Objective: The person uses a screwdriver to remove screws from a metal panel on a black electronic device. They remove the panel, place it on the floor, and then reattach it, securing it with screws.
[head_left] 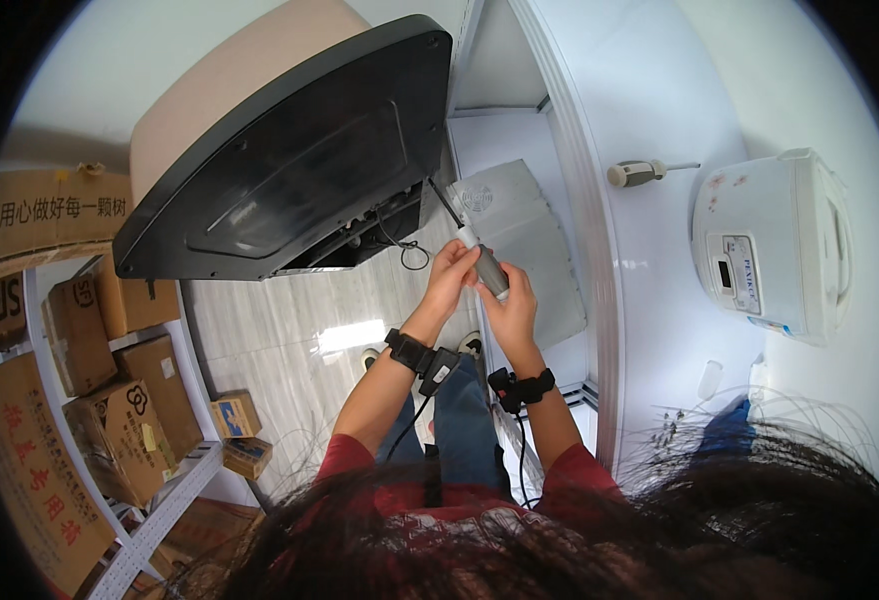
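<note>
In front of me, a screwdriver point(491, 270) with a grey and white handle points up and away. Its dark shaft reaches the lower right corner of a large black plastic panel point(309, 150); whether the tip sits in a screw cannot be made out. My left hand point(447, 278) closes its fingers around the white front of the handle. My right hand point(514, 308) grips the grey back end. Along the panel's lower edge is an opening with dark parts inside, and a thin black cable point(414, 255) hangs out of it in a loop.
A second screwdriver point(636, 174) lies on the white counter point(649, 300) at right, near a white rice cooker point(769, 250). At left, a white shelf point(154, 530) carries several cardboard boxes point(124, 440). A grey flat sheet point(534, 260) lies beyond my right hand.
</note>
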`<action>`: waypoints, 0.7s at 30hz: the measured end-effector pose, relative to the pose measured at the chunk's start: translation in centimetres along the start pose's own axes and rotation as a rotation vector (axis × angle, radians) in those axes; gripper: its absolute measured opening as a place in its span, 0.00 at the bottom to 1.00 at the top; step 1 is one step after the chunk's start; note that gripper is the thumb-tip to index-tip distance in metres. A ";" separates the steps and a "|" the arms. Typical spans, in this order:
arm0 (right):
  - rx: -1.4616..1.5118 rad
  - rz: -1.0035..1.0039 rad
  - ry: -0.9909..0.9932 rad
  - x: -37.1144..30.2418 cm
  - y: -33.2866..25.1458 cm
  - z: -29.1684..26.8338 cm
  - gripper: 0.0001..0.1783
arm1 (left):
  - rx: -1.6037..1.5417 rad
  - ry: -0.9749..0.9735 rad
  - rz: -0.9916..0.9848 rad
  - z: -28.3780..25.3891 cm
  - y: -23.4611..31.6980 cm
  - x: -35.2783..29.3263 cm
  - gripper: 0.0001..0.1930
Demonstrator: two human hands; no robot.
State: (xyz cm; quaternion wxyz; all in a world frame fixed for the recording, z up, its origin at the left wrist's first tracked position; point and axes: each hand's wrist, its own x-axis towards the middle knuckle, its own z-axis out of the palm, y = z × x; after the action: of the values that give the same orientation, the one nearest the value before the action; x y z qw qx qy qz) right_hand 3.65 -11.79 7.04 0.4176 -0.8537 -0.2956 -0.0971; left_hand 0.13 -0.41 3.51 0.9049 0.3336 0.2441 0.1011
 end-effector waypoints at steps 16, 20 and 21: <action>0.084 0.203 -0.130 -0.1 0.2 -0.6 0.17 | 0.080 -0.021 0.085 -0.8 -0.6 0.5 0.06; 0.056 0.400 -0.318 0.4 0.0 -1.2 0.17 | 0.062 -0.096 0.019 -0.4 -0.5 0.2 0.07; 0.073 0.322 -0.232 0.4 -0.2 -1.0 0.16 | 0.066 -0.109 0.032 -0.7 -0.9 0.4 0.06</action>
State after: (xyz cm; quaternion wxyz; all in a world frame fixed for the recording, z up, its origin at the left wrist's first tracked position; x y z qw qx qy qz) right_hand 3.92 -12.35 7.97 0.4217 -0.8795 -0.2051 0.0808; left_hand 0.16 -0.56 2.33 0.9036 0.3721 0.1924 0.0893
